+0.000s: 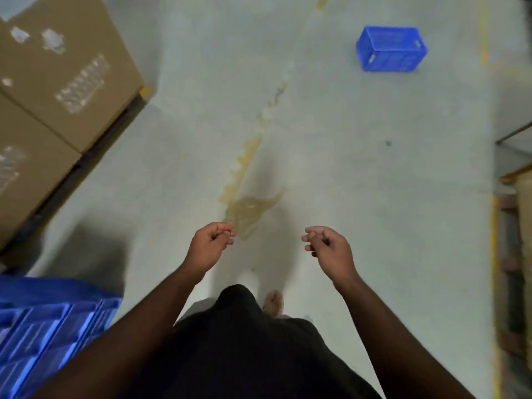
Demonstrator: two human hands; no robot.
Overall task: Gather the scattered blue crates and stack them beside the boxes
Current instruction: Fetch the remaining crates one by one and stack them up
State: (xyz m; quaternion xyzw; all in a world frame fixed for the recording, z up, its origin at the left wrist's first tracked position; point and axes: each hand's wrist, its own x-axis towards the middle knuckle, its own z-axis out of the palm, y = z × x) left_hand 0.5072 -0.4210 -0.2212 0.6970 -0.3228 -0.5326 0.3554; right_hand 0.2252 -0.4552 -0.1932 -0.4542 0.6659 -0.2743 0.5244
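Observation:
A single blue crate (391, 48) stands on the grey floor far ahead, to the upper right. Stacked blue crates (43, 326) sit at the lower left, beside large cardboard boxes (57, 82) on a pallet. My left hand (210, 243) and my right hand (328, 249) hang in front of me over the floor, fingers loosely curled, with nothing in either. Both hands are well short of the lone crate.
A worn yellow stain (247, 208) and a faded line run along the floor ahead. A pallet and metal frame (512, 254) border the right edge behind a yellow floor line. My bare foot (273, 302) shows below my hands.

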